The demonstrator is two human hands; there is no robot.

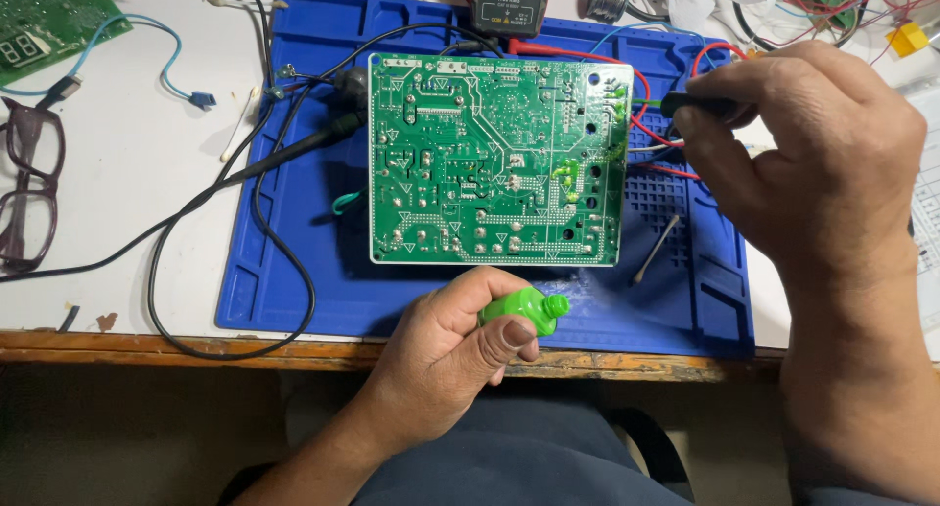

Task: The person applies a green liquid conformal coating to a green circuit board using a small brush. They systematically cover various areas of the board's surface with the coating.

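left hand closed on green tube | right hand pinching black tool at board right edge | risk: wet green blobs smearing onto pads, tube dripping on mat

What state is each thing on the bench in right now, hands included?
Circuit board: flat on the blue mat, solder side up, green smears near its right edge.
Green tube: uncapped, in the left hand.
Black tool: pinched in the right hand, tip at the board's right edge.
Cotton swab: loose on the mat.
Glasses: folded, on the table.
Meter: display not readable.
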